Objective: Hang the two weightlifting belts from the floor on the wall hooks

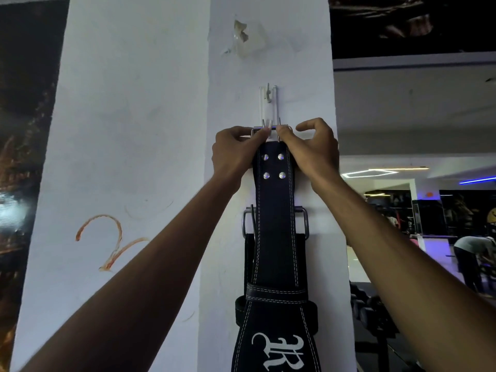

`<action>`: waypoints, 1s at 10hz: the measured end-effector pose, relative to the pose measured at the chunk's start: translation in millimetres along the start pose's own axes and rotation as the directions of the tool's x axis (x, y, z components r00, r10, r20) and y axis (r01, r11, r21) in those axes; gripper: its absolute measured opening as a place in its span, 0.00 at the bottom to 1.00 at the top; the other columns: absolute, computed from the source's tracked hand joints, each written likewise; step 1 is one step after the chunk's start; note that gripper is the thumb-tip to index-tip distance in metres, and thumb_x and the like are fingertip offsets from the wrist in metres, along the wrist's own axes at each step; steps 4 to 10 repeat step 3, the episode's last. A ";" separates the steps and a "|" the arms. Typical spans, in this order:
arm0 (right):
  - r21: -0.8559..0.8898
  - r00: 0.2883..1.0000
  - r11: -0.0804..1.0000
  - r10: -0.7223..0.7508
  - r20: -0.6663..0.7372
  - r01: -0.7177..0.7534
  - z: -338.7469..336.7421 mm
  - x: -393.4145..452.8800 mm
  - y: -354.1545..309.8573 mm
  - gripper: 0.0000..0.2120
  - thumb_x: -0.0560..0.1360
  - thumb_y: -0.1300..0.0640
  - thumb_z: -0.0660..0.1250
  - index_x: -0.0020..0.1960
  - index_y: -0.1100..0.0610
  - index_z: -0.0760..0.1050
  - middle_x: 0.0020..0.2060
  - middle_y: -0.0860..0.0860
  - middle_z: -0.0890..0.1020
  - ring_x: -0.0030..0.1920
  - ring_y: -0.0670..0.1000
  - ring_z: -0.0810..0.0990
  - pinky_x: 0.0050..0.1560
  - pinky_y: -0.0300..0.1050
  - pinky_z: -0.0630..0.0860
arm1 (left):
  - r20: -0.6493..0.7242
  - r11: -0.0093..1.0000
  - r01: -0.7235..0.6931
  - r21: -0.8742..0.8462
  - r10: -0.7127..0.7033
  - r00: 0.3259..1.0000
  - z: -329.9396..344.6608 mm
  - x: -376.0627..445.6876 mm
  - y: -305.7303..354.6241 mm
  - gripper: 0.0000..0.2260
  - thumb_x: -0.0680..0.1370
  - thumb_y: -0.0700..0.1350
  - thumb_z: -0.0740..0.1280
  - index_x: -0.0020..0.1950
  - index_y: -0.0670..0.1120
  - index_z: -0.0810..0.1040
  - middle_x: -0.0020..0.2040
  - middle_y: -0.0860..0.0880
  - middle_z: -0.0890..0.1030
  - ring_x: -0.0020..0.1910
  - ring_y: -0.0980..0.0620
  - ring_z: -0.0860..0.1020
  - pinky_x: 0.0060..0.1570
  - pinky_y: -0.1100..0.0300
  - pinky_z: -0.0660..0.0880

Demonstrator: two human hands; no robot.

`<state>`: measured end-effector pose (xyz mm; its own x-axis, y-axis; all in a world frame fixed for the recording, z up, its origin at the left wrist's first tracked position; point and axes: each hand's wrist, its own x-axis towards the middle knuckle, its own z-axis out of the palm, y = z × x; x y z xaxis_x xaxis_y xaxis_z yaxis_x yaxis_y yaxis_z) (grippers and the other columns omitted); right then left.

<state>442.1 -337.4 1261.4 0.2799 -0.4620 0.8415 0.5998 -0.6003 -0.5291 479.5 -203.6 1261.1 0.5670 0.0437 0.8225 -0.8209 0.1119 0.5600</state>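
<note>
A black leather weightlifting belt (273, 237) with white stitching and four rivets hangs down the white pillar. Its metal buckle (271, 129) is at the lower prongs of a white wall hook plate (268, 106). My left hand (236, 154) pinches the buckle's left end and my right hand (308, 149) pinches its right end. Behind the belt, lower down, the steel buckle (304, 224) of a second black belt (248, 260) shows against the pillar; most of that belt is hidden. An upper hook (267, 92) on the plate is bare.
The white pillar (134, 157) has a red scribble (107, 242) on its left face and torn tape (243, 36) above the hooks. To the right the gym floor opens out, with dumbbells (373, 310) low down and a person bending (475, 261).
</note>
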 end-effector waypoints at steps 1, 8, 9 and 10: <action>-0.009 1.000 1.000 0.022 -0.013 -0.022 6.7 0.5 -0.5 0.21 0.66 0.37 0.71 0.52 0.50 0.75 0.47 0.47 0.82 0.50 0.52 0.81 0.51 0.49 0.79 | -0.054 0.998 0.058 -0.033 -0.060 0.997 3.7 3.7 -2.1 0.17 0.64 0.57 0.76 0.46 0.48 0.85 0.41 0.47 0.87 0.44 0.45 0.87 0.51 0.42 0.84; 0.136 1.000 0.991 -0.010 0.021 0.007 -1.3 -26.9 7.5 0.18 0.72 0.41 0.69 0.57 0.48 0.72 0.38 0.48 0.83 0.39 0.48 0.82 0.43 0.45 0.76 | -0.034 0.994 0.038 -0.106 -0.042 0.999 -0.4 -21.0 -8.0 0.18 0.74 0.55 0.72 0.60 0.47 0.80 0.52 0.48 0.86 0.50 0.51 0.85 0.58 0.45 0.81; 0.136 1.000 0.991 -0.010 0.021 0.007 -1.3 -26.9 7.5 0.18 0.72 0.41 0.69 0.57 0.48 0.72 0.38 0.48 0.83 0.39 0.48 0.82 0.43 0.45 0.76 | -0.034 0.994 0.038 -0.106 -0.042 0.999 -0.4 -21.0 -8.0 0.18 0.74 0.55 0.72 0.60 0.47 0.80 0.52 0.48 0.86 0.50 0.51 0.85 0.58 0.45 0.81; 0.136 1.000 0.991 -0.010 0.021 0.007 -1.3 -26.9 7.5 0.18 0.72 0.41 0.69 0.57 0.48 0.72 0.38 0.48 0.83 0.39 0.48 0.82 0.43 0.45 0.76 | -0.034 0.994 0.038 -0.106 -0.042 0.999 -0.4 -21.0 -8.0 0.18 0.74 0.55 0.72 0.60 0.47 0.80 0.52 0.48 0.86 0.50 0.51 0.85 0.58 0.45 0.81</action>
